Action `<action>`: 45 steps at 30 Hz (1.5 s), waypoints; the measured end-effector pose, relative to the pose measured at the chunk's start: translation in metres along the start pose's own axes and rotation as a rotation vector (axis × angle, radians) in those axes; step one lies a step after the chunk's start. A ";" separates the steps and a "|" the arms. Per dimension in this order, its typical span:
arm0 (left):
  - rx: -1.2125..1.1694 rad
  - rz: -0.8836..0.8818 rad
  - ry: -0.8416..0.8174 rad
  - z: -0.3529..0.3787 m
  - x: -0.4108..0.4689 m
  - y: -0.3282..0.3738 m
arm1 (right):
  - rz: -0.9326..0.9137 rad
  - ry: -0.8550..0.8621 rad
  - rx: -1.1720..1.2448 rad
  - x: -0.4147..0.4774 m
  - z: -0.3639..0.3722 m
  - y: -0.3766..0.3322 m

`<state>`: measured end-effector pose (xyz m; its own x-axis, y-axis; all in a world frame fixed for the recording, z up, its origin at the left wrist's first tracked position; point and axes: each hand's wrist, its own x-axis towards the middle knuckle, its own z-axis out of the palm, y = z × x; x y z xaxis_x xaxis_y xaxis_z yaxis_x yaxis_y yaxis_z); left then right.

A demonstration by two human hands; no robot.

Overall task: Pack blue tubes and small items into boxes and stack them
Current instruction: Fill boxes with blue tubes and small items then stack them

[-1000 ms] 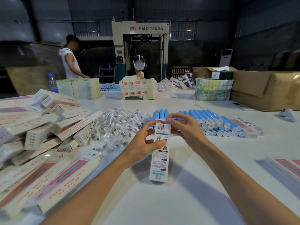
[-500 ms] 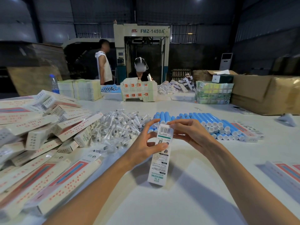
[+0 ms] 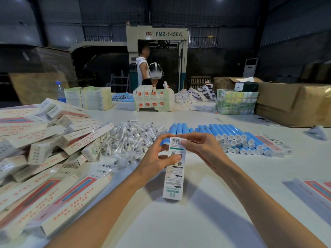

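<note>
I hold a long white box (image 3: pixel 173 178) with green print and a barcode upright over the white table (image 3: pixel 179 226). My left hand (image 3: pixel 157 159) grips its upper part, thumb on the front face. My right hand (image 3: pixel 200 146) pinches the top end at the barcode flap. Behind the hands lie rows of blue tubes (image 3: pixel 231 136) with white caps. A heap of small items in clear wrappers (image 3: pixel 132 138) sits to the left of the tubes. What is inside the box is hidden.
A pile of packed white and red boxes (image 3: pixel 48 149) fills the left side. More boxes (image 3: pixel 315 190) lie at the right edge. Large cardboard cartons (image 3: pixel 293 102) stand at the back right. Two people work at the far side by the machine (image 3: pixel 157 34).
My right hand's fingers have closed down onto the top flap of the box. The standing person in the background has walked right, towards the machine.
</note>
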<state>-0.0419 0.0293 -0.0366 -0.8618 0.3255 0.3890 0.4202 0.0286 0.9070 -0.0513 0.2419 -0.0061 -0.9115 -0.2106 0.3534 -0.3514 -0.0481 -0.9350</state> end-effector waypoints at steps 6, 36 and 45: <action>0.046 0.035 0.002 0.002 0.002 -0.002 | -0.055 0.067 -0.092 0.003 -0.001 0.005; 0.546 0.089 -0.230 0.055 -0.004 0.006 | 0.048 0.286 -0.899 -0.120 -0.112 -0.048; 0.476 0.280 -0.392 0.133 0.003 0.032 | 0.500 0.663 -1.759 -0.226 -0.270 -0.070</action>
<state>0.0069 0.1563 -0.0280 -0.5729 0.6977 0.4301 0.7694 0.2769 0.5757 0.1215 0.5568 -0.0123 -0.7563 0.4706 0.4544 0.5204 0.8537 -0.0181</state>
